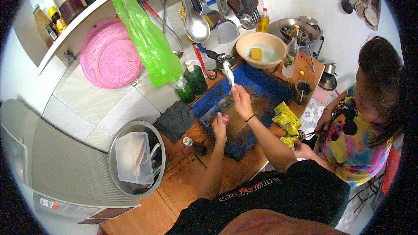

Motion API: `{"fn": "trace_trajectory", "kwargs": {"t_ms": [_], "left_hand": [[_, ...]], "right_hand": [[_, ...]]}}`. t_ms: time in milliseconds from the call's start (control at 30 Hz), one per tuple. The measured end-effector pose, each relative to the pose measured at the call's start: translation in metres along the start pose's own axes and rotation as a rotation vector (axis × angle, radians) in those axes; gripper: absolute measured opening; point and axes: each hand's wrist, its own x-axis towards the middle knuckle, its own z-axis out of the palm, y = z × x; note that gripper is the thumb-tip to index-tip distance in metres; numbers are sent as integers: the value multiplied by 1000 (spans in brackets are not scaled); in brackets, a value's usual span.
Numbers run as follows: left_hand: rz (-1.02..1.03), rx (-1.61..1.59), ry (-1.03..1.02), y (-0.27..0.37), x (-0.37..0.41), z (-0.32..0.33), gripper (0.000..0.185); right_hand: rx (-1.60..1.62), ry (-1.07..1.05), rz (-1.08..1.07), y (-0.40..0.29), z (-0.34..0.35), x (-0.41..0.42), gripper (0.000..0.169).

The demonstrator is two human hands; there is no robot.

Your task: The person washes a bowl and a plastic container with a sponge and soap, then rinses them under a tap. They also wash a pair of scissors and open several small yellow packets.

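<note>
My right hand [242,101], with a dark band at its wrist, grips the lower end of a white faucet spout or sleeve [229,73] between thumb and fingers. The spout hangs from the metal faucet [224,58] at the back of a blue sink [251,75]. Lower and to the left, my left hand [220,126] hovers over the sink with loosely bent fingers and nothing visible in it. Close to both hands is the drain strainer [225,103] on the sink floor. Brownish stains mark the basin.
A beige basin [241,50] holds a yellow sponge [256,54]. Green bottles [196,80] and a dark cloth [174,119] lie left of the sink. A metal bowl [112,160] carries a plastic container [134,158]. At right, another person [362,130] holds yellow sachets [287,119] and scissors.
</note>
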Motion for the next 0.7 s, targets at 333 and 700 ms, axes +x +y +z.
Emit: {"fn": "trace_trajectory", "kwargs": {"t_ms": [333,700], "left_hand": [[272,445,-198,-59,-27,6,21],[32,264,-332,-76,-48,16,20]], "right_hand": [[-36,236,-381,-88,-12,91,26],[-49,241,-698,-208,43,186,31]]}}
